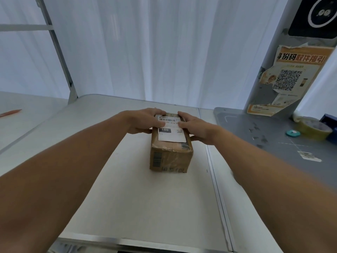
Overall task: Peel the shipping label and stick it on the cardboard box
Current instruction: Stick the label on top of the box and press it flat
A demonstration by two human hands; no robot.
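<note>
So there's a small brown cardboard box point(170, 156) sitting near the middle of a pale, smooth table point(145, 207), long side pointing away from the camera. The cardboard looks a bit scuffed and crinkly, with glossy clear tape over the near top edge and some printed barcode stripes on the front-left face. The white shipping label point(171, 130) is lying flat on the top of the box, a rectangle with a barcode up top, a black block reading "150" and a little QR code.

Both hands are on it. The left hand point(144, 121) is spread flat, fingers pressing down on the far-left part of the label, thumb hanging along the box's left side. The right hand point(194, 126) mirrors it, fingers flat on the label's right edge, thumb tucked down the right side of the box. Neither is clenched, just palms-down pressing.

Off to the right there's a grey matte surface with a roll of yellowish packing tape point(314, 127) and a small teal gadget point(292, 133). A torn orange poster with a big QR code point(287, 79) is stuck on a grey post. A red pen point(11, 112) lies far left.
</note>
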